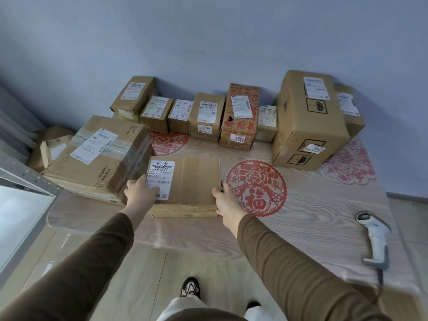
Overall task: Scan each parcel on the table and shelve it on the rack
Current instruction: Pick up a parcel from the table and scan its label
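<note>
a flat brown cardboard parcel [185, 186] with a white shipping label on its left half lies near the front edge of the pale wood-grain bench [312, 216], and both hands are on it. the left hand [141, 189] rests on the parcel's left end with its fingers laid over the label, and the right hand [228, 202] cups the front right corner, fingers bent round the edge, thumb on top. both sleeves are brown. just left of the parcel sits a large crumpled cardboard box [99, 156] wrapped in clear tape, touching or nearly touching it. along the grey-blue wall at the back of the bench stands a row of smaller labelled cardboard parcels [203, 114], among them one printed with red characters [240, 117], and to their right a tall cardboard box with umbrella marks [308, 119]. red paper-cut roundels are set into the bench top, one [257, 187] just right of the held parcel. a white and grey handheld barcode scanner [375, 237] lies well apart near the right front edge. a grey metal rack corner [27, 181] shows at the left.
</note>
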A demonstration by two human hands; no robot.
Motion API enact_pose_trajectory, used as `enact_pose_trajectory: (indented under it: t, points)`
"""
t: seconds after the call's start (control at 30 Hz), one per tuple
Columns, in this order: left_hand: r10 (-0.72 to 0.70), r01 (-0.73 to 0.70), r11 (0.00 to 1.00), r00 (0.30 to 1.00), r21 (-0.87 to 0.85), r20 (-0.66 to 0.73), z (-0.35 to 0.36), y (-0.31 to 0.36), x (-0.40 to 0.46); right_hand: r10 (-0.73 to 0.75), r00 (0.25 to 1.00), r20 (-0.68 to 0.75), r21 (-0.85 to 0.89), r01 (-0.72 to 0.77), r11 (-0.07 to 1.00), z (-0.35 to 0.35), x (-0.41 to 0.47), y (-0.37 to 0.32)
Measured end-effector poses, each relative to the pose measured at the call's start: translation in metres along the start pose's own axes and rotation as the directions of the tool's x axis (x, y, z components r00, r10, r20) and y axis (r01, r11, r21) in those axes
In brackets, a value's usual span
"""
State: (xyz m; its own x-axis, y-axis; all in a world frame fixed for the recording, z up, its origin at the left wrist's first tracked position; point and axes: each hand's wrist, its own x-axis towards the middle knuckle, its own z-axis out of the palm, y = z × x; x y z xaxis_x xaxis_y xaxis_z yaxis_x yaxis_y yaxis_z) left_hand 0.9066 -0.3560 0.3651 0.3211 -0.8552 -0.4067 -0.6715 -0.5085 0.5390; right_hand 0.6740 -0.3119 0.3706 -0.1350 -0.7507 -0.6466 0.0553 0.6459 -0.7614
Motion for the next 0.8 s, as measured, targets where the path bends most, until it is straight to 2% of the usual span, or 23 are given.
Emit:
enact_pose_trajectory:
  t: [0.2,0.4,0.6,0.8]
  points:
    - [0.062,-0.046,0.976,0.996,-0.213,0.07,0.069,0.039,-0.062,-0.061,0.995,-0.08,-0.019,0.059,0.998,-0.11,-0.014,0.018]
    - [0.15,-0.095,0.939,0.978,-0.331,0.145,0.146,0.098,-0.141,-0.146,0.965,-0.218,0.007,0.151,0.989,-0.233,-0.036,0.043]
    - [0.186,-0.108,0.932,0.962,-0.347,0.2,0.207,0.124,-0.197,-0.161,0.948,-0.274,-0.037,0.157,0.987,-0.318,-0.046,0.074]
    - [0.198,-0.129,0.945,0.958,-0.301,0.208,0.234,0.122,-0.218,-0.154,0.961,-0.229,-0.019,0.154,0.988,-0.35,-0.047,0.1]
